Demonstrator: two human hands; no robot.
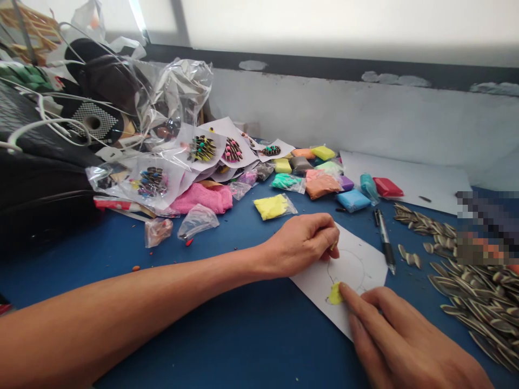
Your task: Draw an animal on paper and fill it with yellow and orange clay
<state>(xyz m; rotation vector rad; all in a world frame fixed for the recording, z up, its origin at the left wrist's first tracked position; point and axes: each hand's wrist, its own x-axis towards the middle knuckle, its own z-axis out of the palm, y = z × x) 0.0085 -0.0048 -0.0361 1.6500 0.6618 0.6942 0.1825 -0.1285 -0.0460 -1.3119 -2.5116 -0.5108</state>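
Observation:
A white sheet of paper with a pencilled circle and small outlines lies on the blue table. A flattened piece of yellow clay sits on the drawing, at the circle's lower left. My right hand comes in from the lower right, its index fingertip pressing the edge of this clay against the paper, its thumb just below. My left hand rests at the paper's upper left edge with its fingers curled inward. Something small and yellowish shows by its fingertips, too small to name.
Sunflower seeds lie heaped at the right, beside a pen. Bagged coloured clay, including a yellow pack and a blue pack, spreads behind. Seed-decorated papers, a pink cloth and a black bag fill the left.

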